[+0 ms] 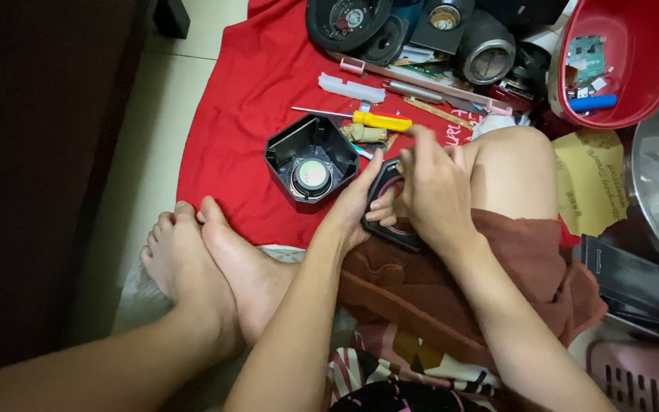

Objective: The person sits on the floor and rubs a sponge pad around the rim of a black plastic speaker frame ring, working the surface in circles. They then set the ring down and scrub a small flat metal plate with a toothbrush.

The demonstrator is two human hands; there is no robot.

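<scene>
Left hand (360, 202) and right hand (436, 191) each in closed grip on black frame (390, 229), speaker housing (310, 160) beside, yellow screwdriver (379, 120) on red cloth (245, 91)

left hand (356, 200): grip curled, thumb up | right hand (432, 191): grip closed, knuckles up

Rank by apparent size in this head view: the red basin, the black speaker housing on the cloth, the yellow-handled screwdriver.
1. red basin, partly cut off by the frame
2. black speaker housing
3. yellow-handled screwdriver

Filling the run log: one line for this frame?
left hand: holds black frame | right hand: on frame | black speaker housing: on red cloth
</scene>
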